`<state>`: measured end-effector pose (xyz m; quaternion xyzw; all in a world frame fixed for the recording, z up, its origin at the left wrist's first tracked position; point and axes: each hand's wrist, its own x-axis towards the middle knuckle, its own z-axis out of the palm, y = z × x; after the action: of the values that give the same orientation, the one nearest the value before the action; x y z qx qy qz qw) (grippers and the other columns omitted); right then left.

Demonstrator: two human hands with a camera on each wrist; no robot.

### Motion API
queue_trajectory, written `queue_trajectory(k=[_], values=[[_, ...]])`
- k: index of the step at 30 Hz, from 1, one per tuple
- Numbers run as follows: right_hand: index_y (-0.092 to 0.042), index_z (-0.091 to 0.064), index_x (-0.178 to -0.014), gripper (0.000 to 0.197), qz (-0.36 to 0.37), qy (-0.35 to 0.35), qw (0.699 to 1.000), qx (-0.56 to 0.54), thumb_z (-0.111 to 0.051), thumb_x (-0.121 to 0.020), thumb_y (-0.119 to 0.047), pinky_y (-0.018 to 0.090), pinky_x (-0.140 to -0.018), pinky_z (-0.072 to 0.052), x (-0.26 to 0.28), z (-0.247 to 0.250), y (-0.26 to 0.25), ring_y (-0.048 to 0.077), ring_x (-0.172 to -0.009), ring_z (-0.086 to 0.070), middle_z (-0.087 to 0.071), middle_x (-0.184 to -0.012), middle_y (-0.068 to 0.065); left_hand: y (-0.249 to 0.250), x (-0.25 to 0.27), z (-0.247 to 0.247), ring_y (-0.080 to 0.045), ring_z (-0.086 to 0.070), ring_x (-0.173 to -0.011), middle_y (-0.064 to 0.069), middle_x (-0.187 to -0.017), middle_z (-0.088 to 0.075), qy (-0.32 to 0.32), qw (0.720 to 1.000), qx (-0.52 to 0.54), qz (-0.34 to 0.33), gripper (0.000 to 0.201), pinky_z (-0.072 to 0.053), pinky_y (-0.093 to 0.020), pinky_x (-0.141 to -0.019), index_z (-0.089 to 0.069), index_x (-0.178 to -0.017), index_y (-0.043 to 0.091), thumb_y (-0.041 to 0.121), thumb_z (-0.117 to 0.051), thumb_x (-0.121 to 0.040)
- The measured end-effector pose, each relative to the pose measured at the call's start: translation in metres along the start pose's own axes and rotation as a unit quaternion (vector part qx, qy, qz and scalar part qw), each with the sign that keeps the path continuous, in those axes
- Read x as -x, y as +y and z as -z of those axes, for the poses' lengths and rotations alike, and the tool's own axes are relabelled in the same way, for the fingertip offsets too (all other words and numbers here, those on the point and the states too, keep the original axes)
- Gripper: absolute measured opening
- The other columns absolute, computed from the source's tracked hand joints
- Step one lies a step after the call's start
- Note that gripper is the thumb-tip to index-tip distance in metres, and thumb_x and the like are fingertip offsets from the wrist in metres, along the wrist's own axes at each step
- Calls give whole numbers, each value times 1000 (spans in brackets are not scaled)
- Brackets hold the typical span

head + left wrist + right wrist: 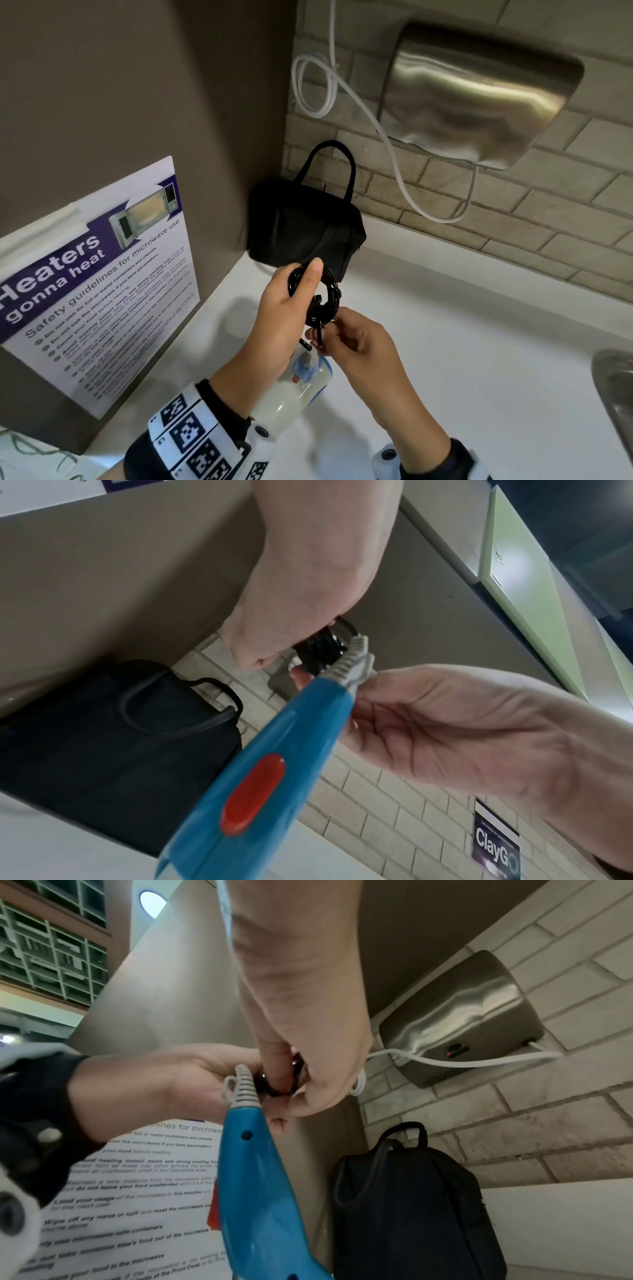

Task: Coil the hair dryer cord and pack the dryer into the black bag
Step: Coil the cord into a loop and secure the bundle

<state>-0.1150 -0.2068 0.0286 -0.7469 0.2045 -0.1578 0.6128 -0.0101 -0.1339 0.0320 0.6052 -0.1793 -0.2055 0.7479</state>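
Observation:
The black cord is wound into a small coil (329, 291) above the white counter (479, 325). My left hand (305, 291) grips the coil with its thumb laid up over it. My right hand (322, 337) pinches a strand of cord just below the coil. The hair dryer (301, 380) is white and blue with a red switch; its handle (274, 764) points up to the grey strain relief (356, 656) at my fingers. Whether the dryer rests on the counter is hidden. The black bag (301, 226) stands upright in the back corner, handles up, just behind the coil.
A steel hand dryer (479, 96) hangs on the brick wall with a white cable (387, 137) looping below it. A microwave safety poster (102, 291) covers the panel on the left. A metal sink rim (616, 394) is at the right edge.

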Motion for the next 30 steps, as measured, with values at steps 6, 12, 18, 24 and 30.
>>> queue_trajectory(k=[6,12,18,24,30], values=[[-12,-70,-106,32,24,21,999,-24,-51,-91,8,29,-79,-56,0,1,2,23,-84,-70,-68,-71,-3,5,-1,-1,10,-53,-59,23,-57,-56,-11,1000,-7,18,29,-40,-2,-59,-56,-76,24,43,-45,-96],[-17,-73,-99,31,48,35,996,-65,-55,-90,7,25,-74,-54,-5,2,0,15,-73,-63,-69,-79,9,5,0,0,-7,-62,-80,5,-82,-68,-48,998,7,35,32,-45,-26,-78,-65,-90,21,43,-45,-96],[-10,-55,-104,19,20,43,986,-157,-59,-89,2,26,-71,-55,-8,1,-1,17,-70,-67,-74,-80,11,8,-4,1,-31,-62,-113,-10,-110,-72,-67,989,94,91,41,-41,-47,-103,-66,-111,8,40,-44,-96],[-19,-40,-113,38,86,58,989,-101,-45,-94,13,21,-72,-53,-6,-5,-4,17,-73,-70,-76,-85,6,11,1,-4,-31,-67,-94,-9,-106,-73,-98,993,59,43,33,-47,-33,-67,-60,-106,11,35,-38,-100],[-31,-47,-127,51,90,35,989,-114,-43,-84,-4,29,-80,-52,2,2,-11,28,-86,-67,-71,-91,14,6,0,-5,-20,-57,-77,-21,-86,-61,-80,996,9,23,32,-48,-31,-63,-59,-95,10,37,-43,-99]])
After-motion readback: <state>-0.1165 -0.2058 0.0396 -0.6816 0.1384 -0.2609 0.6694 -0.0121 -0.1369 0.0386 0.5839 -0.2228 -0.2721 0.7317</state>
